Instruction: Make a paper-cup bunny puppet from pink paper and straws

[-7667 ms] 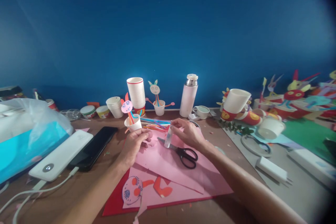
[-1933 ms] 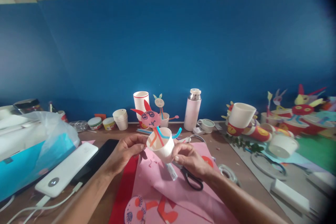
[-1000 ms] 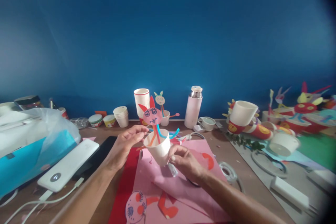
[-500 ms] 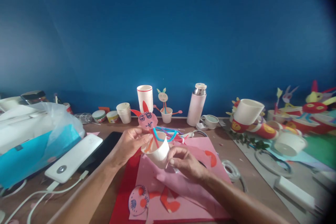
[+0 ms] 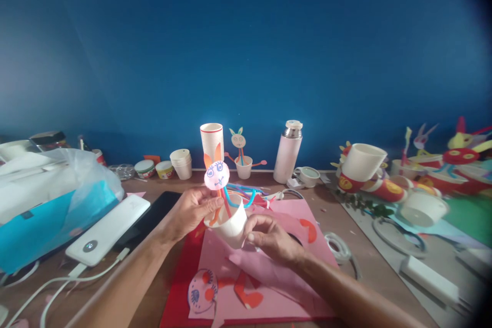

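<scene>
A white paper cup (image 5: 231,229) is held tilted above the pink paper, with a paper animal face (image 5: 217,175) with orange ears rising over it. An orange pipe cleaner (image 5: 218,210) and a red one run from the face into the cup, and a blue pipe cleaner (image 5: 251,199) curves out to the right. My left hand (image 5: 192,211) is closed, its thumb and fingers pinching the orange pipe cleaner by the cup's rim. Against the cup's right side, my right hand (image 5: 271,236) is closed in a pinch; a thin pale strip shows at its fingertips.
Pink paper sheets (image 5: 265,300) with orange cut-outs and a drawn face (image 5: 202,292) lie below. Behind stand stacked cups (image 5: 212,138), a finished puppet cup (image 5: 243,169) and a thermos (image 5: 288,156). A power bank (image 5: 107,230) is left; more cup crafts (image 5: 363,161) are right.
The paper face has turned upright and looks brighter, its ears now pointing up rather than leaning left. The cup has shifted slightly left. Both hands keep about the same grip.
</scene>
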Motion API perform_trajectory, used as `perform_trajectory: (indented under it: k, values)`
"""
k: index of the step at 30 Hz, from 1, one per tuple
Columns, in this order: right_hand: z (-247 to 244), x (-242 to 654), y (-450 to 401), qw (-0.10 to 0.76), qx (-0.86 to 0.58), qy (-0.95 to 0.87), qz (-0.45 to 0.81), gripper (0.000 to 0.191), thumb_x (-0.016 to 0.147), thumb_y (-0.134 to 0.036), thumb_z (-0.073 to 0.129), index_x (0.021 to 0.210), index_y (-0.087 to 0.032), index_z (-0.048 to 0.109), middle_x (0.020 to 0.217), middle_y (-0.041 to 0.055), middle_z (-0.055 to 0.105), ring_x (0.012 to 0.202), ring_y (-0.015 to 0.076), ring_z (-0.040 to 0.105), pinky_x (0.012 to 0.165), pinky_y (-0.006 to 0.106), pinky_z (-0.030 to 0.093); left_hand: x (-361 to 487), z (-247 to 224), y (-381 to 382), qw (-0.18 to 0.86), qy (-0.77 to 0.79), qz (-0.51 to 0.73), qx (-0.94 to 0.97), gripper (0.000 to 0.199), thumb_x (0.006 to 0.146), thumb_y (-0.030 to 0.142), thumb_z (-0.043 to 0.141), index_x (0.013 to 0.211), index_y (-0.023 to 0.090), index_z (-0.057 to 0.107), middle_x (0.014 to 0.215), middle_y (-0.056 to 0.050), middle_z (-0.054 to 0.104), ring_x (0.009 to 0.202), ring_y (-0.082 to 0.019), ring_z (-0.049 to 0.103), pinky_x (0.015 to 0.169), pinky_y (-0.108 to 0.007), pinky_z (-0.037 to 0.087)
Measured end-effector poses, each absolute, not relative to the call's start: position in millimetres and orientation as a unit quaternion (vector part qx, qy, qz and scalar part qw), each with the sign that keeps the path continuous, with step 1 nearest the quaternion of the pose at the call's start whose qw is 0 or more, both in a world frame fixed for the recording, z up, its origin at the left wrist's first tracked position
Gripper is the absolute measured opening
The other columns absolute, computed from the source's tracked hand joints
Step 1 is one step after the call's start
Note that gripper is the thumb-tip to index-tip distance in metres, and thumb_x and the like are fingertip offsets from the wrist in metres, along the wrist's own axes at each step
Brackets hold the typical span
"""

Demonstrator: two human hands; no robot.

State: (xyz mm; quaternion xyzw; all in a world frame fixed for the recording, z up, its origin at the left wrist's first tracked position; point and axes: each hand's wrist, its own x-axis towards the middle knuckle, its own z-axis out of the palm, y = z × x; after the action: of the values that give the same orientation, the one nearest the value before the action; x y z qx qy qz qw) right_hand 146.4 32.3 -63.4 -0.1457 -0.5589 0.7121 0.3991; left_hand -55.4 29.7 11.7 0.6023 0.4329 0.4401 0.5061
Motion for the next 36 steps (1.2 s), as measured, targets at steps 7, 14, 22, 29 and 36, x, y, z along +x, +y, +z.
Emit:
perform_trajectory:
  k: [7,14,22,29,36]
  values:
    - [-64,147,33,0.398,-0.155,-0.559,0.711,0.012,0.073,-0.026,0.066,0.072,-0.015,0.062,0.067,0.0,0.059,0.053,0.0059,0.045,0.05,0.019,0.034,-60,7,32,0.574,0.385,0.425,0.585,0.017,0.073,0.03,0.061,0.071,0.013,0.063,0.056,0.0,0.056,0.05,-0.009,0.046,0.056,-0.024,0.038]
    - [-63,150,36,0.397,-0.149,-0.564,0.708,0.008,0.075,-0.024,0.064,0.074,-0.016,0.062,0.07,-0.0003,0.059,0.057,0.0065,0.047,0.05,0.018,0.035,-61,16,31,0.602,0.371,0.4,0.583,0.026,0.075,0.033,0.059,0.059,0.013,0.063,0.057,-0.002,0.059,0.056,-0.011,0.051,0.06,-0.024,0.038]
    - [-66,146,34,0.391,-0.148,-0.565,0.712,0.009,0.074,-0.024,0.064,0.073,-0.015,0.063,0.071,0.0006,0.059,0.057,0.006,0.044,0.052,0.019,0.031,-62,18,31,0.602,0.386,0.398,0.574,0.017,0.072,0.03,0.063,0.08,0.017,0.069,0.068,-0.002,0.065,0.067,-0.013,0.056,0.068,-0.025,0.041]
    - [-67,147,35,0.39,-0.156,-0.573,0.704,0.011,0.075,-0.026,0.064,0.072,-0.015,0.063,0.071,0.0008,0.059,0.056,0.006,0.044,0.051,0.019,0.03,-64,13,31,0.621,0.374,0.398,0.562,0.016,0.074,0.028,0.061,0.082,0.016,0.068,0.064,-0.002,0.062,0.061,-0.012,0.054,0.064,-0.024,0.041]
    - [-66,147,34,0.391,-0.161,-0.567,0.707,0.011,0.074,-0.026,0.065,0.073,-0.015,0.064,0.072,0.0008,0.059,0.059,0.007,0.047,0.053,0.02,0.032,-61,14,31,0.637,0.346,0.392,0.567,0.018,0.078,0.029,0.056,0.079,0.014,0.066,0.069,-0.004,0.064,0.062,-0.013,0.054,0.065,-0.026,0.041]
